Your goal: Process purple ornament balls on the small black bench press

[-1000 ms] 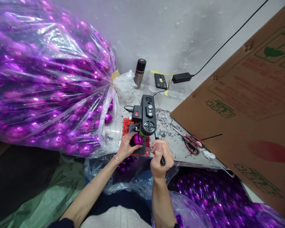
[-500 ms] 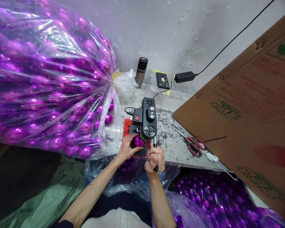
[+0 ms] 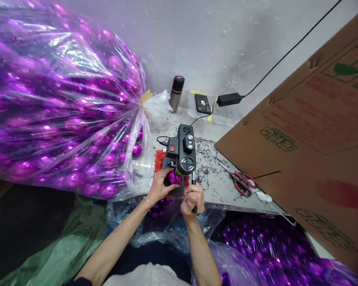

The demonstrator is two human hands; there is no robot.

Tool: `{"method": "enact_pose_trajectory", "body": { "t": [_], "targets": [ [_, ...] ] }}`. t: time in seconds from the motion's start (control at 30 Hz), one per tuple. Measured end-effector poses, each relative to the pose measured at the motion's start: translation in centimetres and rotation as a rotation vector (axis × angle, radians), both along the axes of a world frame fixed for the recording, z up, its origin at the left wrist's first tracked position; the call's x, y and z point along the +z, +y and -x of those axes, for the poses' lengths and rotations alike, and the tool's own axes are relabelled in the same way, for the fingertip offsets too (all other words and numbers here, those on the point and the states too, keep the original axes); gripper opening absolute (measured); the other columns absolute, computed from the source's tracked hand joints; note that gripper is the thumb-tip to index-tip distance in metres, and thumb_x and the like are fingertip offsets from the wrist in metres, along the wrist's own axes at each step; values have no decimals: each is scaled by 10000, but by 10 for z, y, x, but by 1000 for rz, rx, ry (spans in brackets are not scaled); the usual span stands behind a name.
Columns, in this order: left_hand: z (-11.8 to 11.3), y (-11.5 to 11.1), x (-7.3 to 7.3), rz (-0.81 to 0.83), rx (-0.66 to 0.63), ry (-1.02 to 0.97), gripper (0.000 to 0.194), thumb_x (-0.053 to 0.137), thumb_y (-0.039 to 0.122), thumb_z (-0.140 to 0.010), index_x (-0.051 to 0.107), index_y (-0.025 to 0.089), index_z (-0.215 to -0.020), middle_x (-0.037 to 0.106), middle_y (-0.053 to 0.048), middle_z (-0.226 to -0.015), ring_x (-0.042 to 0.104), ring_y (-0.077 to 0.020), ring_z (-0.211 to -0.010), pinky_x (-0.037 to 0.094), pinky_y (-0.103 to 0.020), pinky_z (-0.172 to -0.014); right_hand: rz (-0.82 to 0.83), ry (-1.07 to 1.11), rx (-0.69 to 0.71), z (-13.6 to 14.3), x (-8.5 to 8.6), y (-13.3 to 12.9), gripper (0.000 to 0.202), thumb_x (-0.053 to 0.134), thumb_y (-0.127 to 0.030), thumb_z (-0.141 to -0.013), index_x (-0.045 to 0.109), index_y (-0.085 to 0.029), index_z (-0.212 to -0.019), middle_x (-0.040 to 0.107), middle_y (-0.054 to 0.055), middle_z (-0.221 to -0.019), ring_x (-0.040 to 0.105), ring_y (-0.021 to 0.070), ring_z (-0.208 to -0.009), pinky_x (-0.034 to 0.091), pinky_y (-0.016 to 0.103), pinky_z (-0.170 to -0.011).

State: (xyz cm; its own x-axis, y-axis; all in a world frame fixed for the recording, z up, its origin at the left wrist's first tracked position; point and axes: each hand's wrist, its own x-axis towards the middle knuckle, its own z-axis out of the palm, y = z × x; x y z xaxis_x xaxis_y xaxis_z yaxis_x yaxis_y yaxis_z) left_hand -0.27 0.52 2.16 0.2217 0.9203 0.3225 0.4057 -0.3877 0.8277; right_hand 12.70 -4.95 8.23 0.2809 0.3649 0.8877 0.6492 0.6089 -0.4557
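Observation:
A shiny magenta bauble (image 3: 174,177) sits under the front end of a small black bench press machine (image 3: 186,149) with a red switch. My left hand (image 3: 161,184) grips the bauble between thumb and fingers from the left. My right hand (image 3: 193,198) is wrapped round the machine's lever handle (image 3: 193,178), whose black end pokes out below the fist. The machine's dark base plate (image 3: 169,190) rests on a red mat (image 3: 159,157). Where the bauble meets the machine is hidden under its head.
A big clear bag of magenta baubles (image 3: 62,119) fills the left. A cardboard box (image 3: 310,151) leans in from the right, near red-handled scissors (image 3: 241,182). Behind stand a flask (image 3: 176,93), a phone (image 3: 203,103) and a power adapter (image 3: 229,99). Black scraps litter the table (image 3: 207,190).
My right hand has shifted very slightly left with the lever handle. My left hand keeps the bauble in the same place. The camera view has moved a little.

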Motion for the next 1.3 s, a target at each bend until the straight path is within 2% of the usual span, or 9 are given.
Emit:
{"method": "enact_pose_trajectory", "body": {
  "t": [0.4,0.53,0.63,0.77,0.9,1.0,1.1,1.2,1.3],
  "targets": [
    [-4,5,2,25,1,-39,621,904,416,-745,669,238,-1291,746,-110,-1262,690,-331,-1219,506,-525,-1095,0,-79,31,-3,2,1,333,377,-176,-1018,471,-230,-703,553,-38,-677,562,117,-583,520,331,-678],
    [-2,1,6,36,-28,-41,629,905,388,-754,643,225,-1302,727,-126,-1286,678,-343,-1242,496,-556,-1109,81,67,63,-1,35,-2,353,405,-162,-1014,466,-224,-673,540,-31,-658,547,117,-597,436,285,-597],
    [7,-18,10,26,-68,-35,595,855,361,-816,602,228,-1339,707,-132,-1298,680,-327,-1234,521,-547,-1094,177,149,64,0,65,-5,347,466,-165,-1008,496,-223,-668,525,-28,-630,568,135,-624,418,291,-587],
    [32,-39,24,11,-89,35,656,819,466,-843,563,242,-1404,623,-160,-1440,603,-340,-1363,505,-536,-1147,186,122,69,1,75,-7,368,467,-174,-1021,502,-223,-658,525,-27,-615,575,135,-618,420,291,-580],
    [65,1,48,-63,195,77,404,508,323,-1031,572,228,-1419,626,-140,-1443,582,-289,-1386,456,-511,-1214,160,62,60,2,64,-9,376,448,-179,-1033,495,-227,-663,530,-24,-610,595,138,-621,430,288,-575],
    [83,57,61,-33,385,314,424,476,132,-952,603,154,-1356,665,-212,-1339,604,-358,-1326,477,-582,-1156,153,33,56,2,60,-10,368,444,-158,-1024,485,-228,-665,519,-31,-606,600,137,-624,432,285,-579],
    [89,95,67,72,458,576,476,490,70,-893,575,89,-1361,641,-279,-1334,619,-410,-1278,520,-609,-1060,155,6,77,0,61,-11,347,443,-125,-1006,485,-227,-677,512,-38,-612,599,132,-636,426,277,-586],
    [87,105,68,150,463,672,499,566,87,-870,575,77,-1370,616,-297,-1318,646,-445,-1235,528,-604,-1033,160,7,90,-1,59,-11,323,446,-108,-995,491,-226,-698,521,-38,-636,598,130,-658,428,273,-600],
    [90,102,70,168,415,578,542,680,148,-833,591,111,-1366,611,-259,-1303,671,-445,-1198,524,-590,-1048,166,20,87,-1,55,-12,319,442,-108,-994,489,-224,-701,535,-32,-659,598,132,-668,430,279,-616]
  ]
}}
